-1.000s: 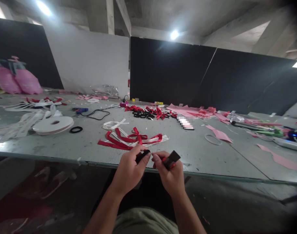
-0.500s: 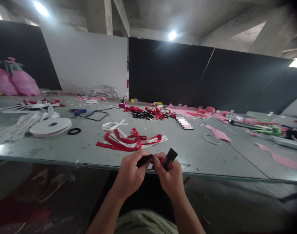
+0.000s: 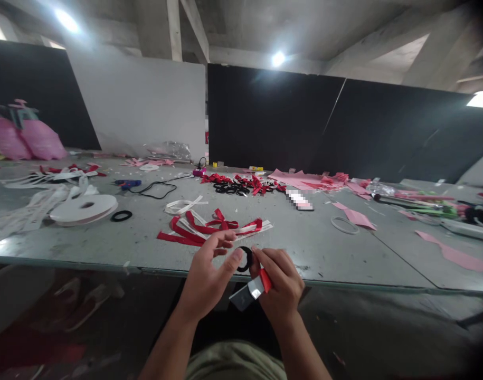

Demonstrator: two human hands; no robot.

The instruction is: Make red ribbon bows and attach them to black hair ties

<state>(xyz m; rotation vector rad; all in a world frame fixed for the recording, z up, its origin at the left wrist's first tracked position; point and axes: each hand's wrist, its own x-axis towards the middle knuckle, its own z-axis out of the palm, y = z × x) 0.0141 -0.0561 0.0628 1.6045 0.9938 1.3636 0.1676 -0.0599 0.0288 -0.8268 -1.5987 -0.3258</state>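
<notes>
My right hand (image 3: pixel 281 282) is closed. A black hair tie (image 3: pixel 248 262) is pinched at its right side by the fingertips. The same hand also keeps a flat dark piece with a silver band and a red end (image 3: pixel 245 296), which slants down to the left below the palm; its kind is unclear. My left hand (image 3: pixel 211 269) is open, fingers curled and apart, its thumb tip at the ring's left edge; whether it touches I cannot tell. Just beyond the hands lie red ribbons (image 3: pixel 181 228) and white printed ribbons (image 3: pixel 261 227), with a red bow among them.
A white ribbon spool (image 3: pixel 85 210) and another black ring (image 3: pixel 121 216) lie left. Behind are a blue glue gun (image 3: pixel 128 184) with its cable and a pile of red bows on black rings (image 3: pixel 241 184). Pink sheets (image 3: pixel 360 219) and a clear ring (image 3: pixel 344 225) lie right.
My left hand has let go of the black item and opened. The ring now shows face-on in my right fingers. The dark piece has swung from pointing up to pointing down left.
</notes>
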